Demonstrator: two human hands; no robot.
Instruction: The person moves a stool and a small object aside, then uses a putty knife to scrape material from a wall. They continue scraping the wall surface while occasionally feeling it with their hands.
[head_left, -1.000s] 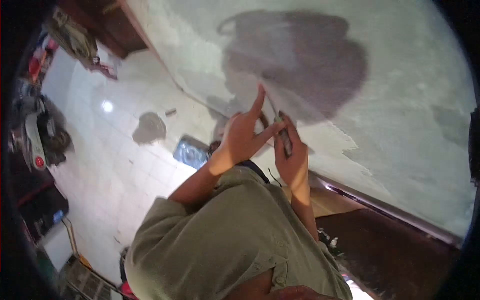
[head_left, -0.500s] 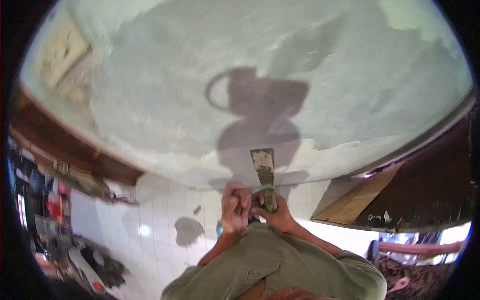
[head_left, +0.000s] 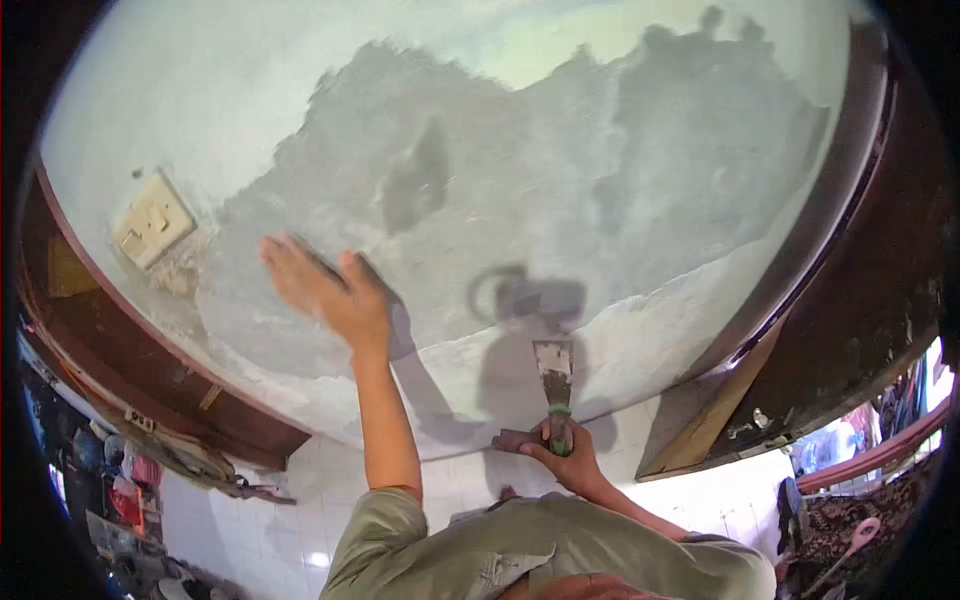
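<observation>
My left hand (head_left: 335, 300) is raised at the wall, fingers stretched out and a little blurred, over the lower left of a large grey plastered patch (head_left: 530, 170). It holds nothing. Low in front of my chest, my right hand (head_left: 572, 468) is closed round the green handle of a putty knife (head_left: 554, 370). The knife's flat blade points up towards the wall and carries pale smears. A brownish-grey flat piece (head_left: 514, 440) juts out leftward from the same hand; its kind does not show.
A cream switch plate (head_left: 155, 222) sits on the wall left of my left hand. Dark wooden furniture (head_left: 840, 390) stands at the right, with a brown wooden edge (head_left: 150, 350) along the left. White floor tiles (head_left: 240, 500) lie below. A pink-handled thing (head_left: 862, 535) is at lower right.
My left hand has left my right hand and moved up and left to the wall, its fingers now spread. My right hand keeps the putty knife, and the view has shifted.
</observation>
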